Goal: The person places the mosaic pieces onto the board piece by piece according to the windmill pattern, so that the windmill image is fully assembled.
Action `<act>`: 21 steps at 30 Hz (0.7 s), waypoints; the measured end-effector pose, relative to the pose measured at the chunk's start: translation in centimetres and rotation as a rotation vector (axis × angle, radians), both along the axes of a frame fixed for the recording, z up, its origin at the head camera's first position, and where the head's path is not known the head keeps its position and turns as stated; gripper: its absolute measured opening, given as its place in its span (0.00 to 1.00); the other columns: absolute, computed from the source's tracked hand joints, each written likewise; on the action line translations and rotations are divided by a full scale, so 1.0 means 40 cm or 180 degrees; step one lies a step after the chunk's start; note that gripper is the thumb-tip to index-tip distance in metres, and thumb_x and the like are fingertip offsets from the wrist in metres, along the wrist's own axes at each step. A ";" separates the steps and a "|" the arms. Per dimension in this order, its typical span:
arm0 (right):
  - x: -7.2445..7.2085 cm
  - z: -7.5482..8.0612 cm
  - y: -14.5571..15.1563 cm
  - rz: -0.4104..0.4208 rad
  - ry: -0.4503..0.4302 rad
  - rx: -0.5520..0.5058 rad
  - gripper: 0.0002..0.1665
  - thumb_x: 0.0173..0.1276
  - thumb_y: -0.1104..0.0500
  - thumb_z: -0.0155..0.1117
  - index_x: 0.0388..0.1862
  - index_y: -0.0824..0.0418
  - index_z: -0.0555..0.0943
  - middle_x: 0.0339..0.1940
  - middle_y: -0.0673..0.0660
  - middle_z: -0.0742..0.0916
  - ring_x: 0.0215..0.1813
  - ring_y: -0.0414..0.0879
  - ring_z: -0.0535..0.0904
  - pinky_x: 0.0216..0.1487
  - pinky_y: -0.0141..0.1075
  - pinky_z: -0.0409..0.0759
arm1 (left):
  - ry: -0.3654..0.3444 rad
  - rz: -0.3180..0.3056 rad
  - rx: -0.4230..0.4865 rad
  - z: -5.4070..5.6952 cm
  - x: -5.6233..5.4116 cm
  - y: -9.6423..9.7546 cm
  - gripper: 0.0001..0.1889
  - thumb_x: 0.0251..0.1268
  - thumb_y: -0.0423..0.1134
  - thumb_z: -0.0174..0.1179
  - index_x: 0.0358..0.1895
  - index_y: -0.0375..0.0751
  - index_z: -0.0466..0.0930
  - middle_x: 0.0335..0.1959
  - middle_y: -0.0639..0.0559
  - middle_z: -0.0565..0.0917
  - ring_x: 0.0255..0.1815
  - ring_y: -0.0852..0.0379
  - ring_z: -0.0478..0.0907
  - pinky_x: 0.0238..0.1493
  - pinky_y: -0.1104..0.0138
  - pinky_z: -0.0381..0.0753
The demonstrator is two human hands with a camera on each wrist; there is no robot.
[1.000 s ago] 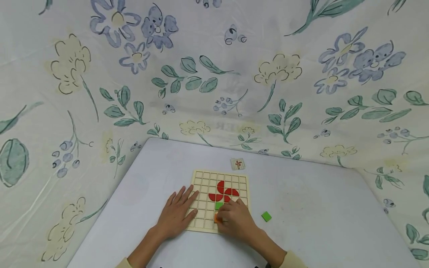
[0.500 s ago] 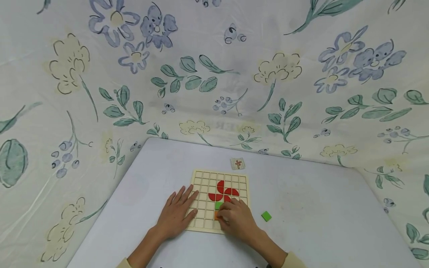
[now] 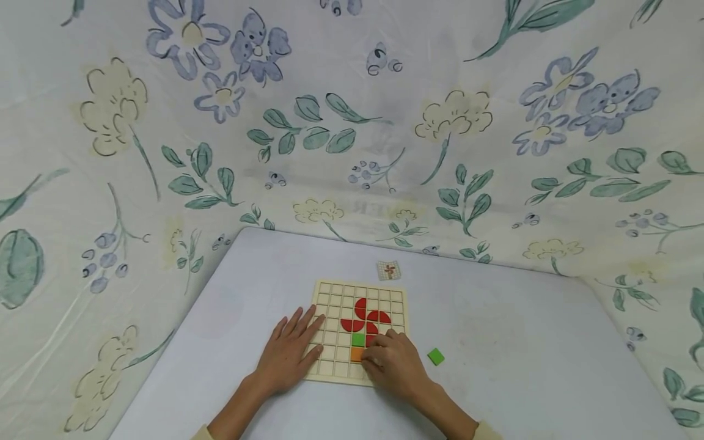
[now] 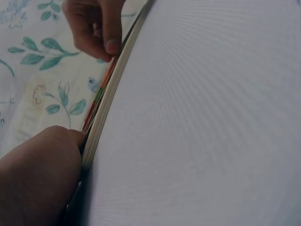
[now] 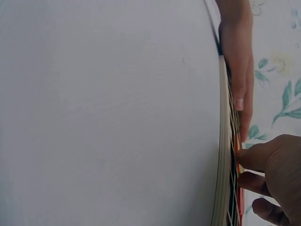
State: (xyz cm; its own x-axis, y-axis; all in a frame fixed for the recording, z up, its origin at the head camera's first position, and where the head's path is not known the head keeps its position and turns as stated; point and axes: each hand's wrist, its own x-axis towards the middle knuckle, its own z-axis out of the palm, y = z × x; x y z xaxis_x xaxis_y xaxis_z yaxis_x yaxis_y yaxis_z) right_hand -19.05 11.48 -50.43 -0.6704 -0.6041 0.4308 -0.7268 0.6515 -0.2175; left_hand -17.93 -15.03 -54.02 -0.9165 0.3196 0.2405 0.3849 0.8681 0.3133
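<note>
A pale wooden grid board (image 3: 333, 293) lies on the table. Red quarter-round tiles (image 3: 360, 308) form a pinwheel on it, with a green square tile (image 3: 358, 340) below and a red tile (image 3: 370, 340) beside that one. My right hand (image 3: 398, 363) is over the board's lower right; its thumb and fingertips pinch at the right edge of an orange square tile (image 3: 356, 354), which sits in a cell under the green one. My left hand (image 3: 288, 349) rests on the board's left edge, fingers spread. Both wrist views show the board edge-on.
A loose green square tile (image 3: 436, 356) lies on the table right of the board. Behind the board is a small card (image 3: 389, 271) printed with a red pinwheel on a grid. A white table (image 3: 511, 342) extends to both sides, with flowered cloth (image 3: 352, 122) hanging behind.
My right hand has slid slightly right and back from the orange tile, so more of that tile and the red tile beside the green one shows. My left hand stays put.
</note>
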 end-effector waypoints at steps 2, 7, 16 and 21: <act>-0.001 -0.001 0.008 -0.0016 -0.0006 0.0012 0.05 0.54 0.56 0.79 0.30 0.49 0.90 0.31 0.41 0.85 0.32 0.38 0.70 0.31 0.30 0.66 | 0.0000 0.0005 -0.0019 -0.001 0.001 -0.001 0.31 0.75 0.53 0.49 0.76 0.46 0.61 0.78 0.46 0.55 0.78 0.43 0.48 0.72 0.46 0.48; -0.006 0.002 0.035 -0.0118 -0.0028 0.0042 0.04 0.55 0.56 0.78 0.30 0.50 0.89 0.29 0.40 0.83 0.32 0.38 0.70 0.31 0.31 0.66 | 0.0041 -0.0015 0.0008 -0.002 -0.002 -0.001 0.31 0.75 0.53 0.49 0.76 0.46 0.60 0.78 0.46 0.55 0.78 0.42 0.48 0.72 0.46 0.47; -0.003 0.003 0.087 -0.0333 0.0030 0.0184 0.05 0.53 0.56 0.79 0.28 0.49 0.89 0.29 0.40 0.83 0.32 0.37 0.70 0.32 0.31 0.67 | 0.0052 -0.0017 0.0039 -0.002 -0.003 -0.002 0.31 0.74 0.52 0.50 0.76 0.46 0.61 0.78 0.45 0.56 0.77 0.42 0.49 0.72 0.45 0.48; 0.004 0.008 0.118 -0.0533 -0.0010 0.0192 0.07 0.51 0.56 0.80 0.28 0.50 0.88 0.28 0.39 0.82 0.32 0.37 0.70 0.32 0.32 0.69 | 0.0012 -0.0002 0.0031 -0.001 0.000 -0.002 0.31 0.74 0.52 0.50 0.76 0.46 0.61 0.78 0.46 0.56 0.77 0.42 0.49 0.72 0.45 0.48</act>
